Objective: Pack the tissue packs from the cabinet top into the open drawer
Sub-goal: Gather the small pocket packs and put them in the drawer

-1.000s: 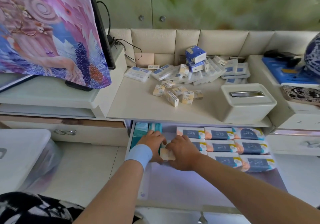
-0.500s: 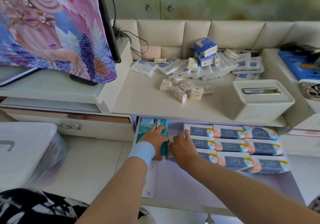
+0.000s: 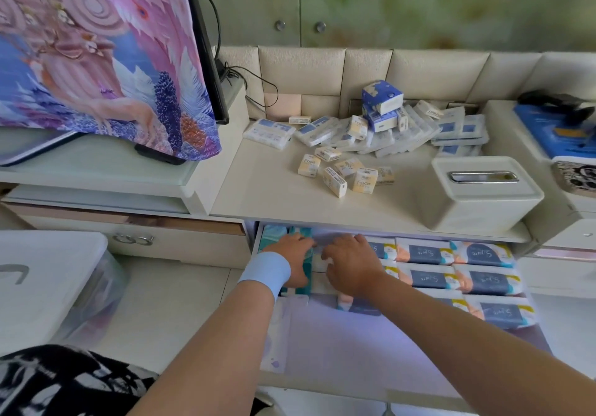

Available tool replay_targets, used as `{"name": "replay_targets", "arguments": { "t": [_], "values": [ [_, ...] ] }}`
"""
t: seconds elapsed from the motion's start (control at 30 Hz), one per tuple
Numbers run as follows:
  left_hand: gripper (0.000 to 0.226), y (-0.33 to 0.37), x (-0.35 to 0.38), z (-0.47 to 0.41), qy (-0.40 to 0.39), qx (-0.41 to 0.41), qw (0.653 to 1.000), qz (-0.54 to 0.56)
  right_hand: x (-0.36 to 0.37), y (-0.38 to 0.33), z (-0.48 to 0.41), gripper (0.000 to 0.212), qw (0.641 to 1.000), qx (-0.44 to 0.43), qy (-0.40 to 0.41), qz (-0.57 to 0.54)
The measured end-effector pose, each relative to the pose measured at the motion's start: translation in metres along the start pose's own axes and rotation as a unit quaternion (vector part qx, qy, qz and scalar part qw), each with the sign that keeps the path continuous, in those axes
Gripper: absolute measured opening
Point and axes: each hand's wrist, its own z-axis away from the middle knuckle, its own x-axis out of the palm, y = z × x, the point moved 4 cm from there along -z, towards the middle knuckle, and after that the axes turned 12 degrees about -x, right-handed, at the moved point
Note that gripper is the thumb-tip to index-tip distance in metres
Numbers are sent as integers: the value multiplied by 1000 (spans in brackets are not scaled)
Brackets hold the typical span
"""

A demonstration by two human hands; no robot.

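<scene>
The open drawer (image 3: 354,344) sits below the cabinet top (image 3: 264,190). Navy-and-peach tissue packs (image 3: 425,253) lie in rows on its right side, and teal packs (image 3: 274,233) stand at the back left. My left hand (image 3: 292,261), with a blue wristband, rests flat on the teal packs. Beside it, my right hand (image 3: 351,264) presses its fingertips on small cream packs (image 3: 318,261) wedged between the teal and navy packs. On the cabinet top lie loose small cream packs (image 3: 364,180), a heap of white-and-blue packs (image 3: 396,135) and two blue boxes (image 3: 382,96).
A white tissue box holder (image 3: 483,196) stands at the cabinet top's front right edge. A TV under a patterned cloth (image 3: 96,61) is on the raised shelf at left. A clear plastic bin (image 3: 42,273) stands on the floor at left. The drawer's front half is bare liner.
My right hand has set the small cream pack it held down beside the teal packs and moved deeper into the drawer. My left hand has slid further back over the teal packs.
</scene>
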Motion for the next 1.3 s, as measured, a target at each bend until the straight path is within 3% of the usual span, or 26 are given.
{"name": "replay_targets", "arguments": {
  "t": [0.1, 0.2, 0.33, 0.5, 0.6, 0.7, 0.83, 0.93, 0.97, 1.07, 1.17, 1.3],
  "values": [
    [59, 7, -26, -2, 67, -18, 994, 84, -29, 24, 3, 16, 986, 43, 151, -49],
    [48, 18, -52, -8, 131, -10, 983, 127, -52, 49, 1, 29, 969, 109, 202, -86],
    [48, 32, -87, -23, 187, 3, 972, 140, -70, 85, -6, 54, 959, 183, 179, -120],
    [74, 45, -109, -51, 199, -14, 974, 108, -67, 120, -18, 80, 971, 183, 83, -127],
    [86, 54, -110, -70, 168, -17, 981, 92, -62, 135, -24, 73, 973, 167, 55, -146],
    [83, 61, -101, -88, 143, -7, 986, 85, -62, 140, -28, 57, 971, 157, 95, -155],
    [43, 62, -92, -95, 208, -2, 972, 114, -65, 142, -30, 28, 932, 210, 200, -217],
    [21, 55, -91, -96, 227, -25, 964, 136, -56, 138, -26, 38, 863, 260, 202, -383],
    [20, 52, -90, -96, 222, -35, 963, 152, -53, 136, -24, 44, 866, 262, 181, -387],
    [44, 48, -87, -89, 182, -74, 967, 165, -44, 129, -14, 43, 931, 252, 97, -247],
    [64, 46, -79, -77, 150, -95, 979, 103, -40, 124, -3, 43, 954, 249, 50, -159],
    [57, 42, -72, -58, 137, -93, 983, 83, -38, 109, 6, 61, 985, 147, -22, -87]
  ]
}}
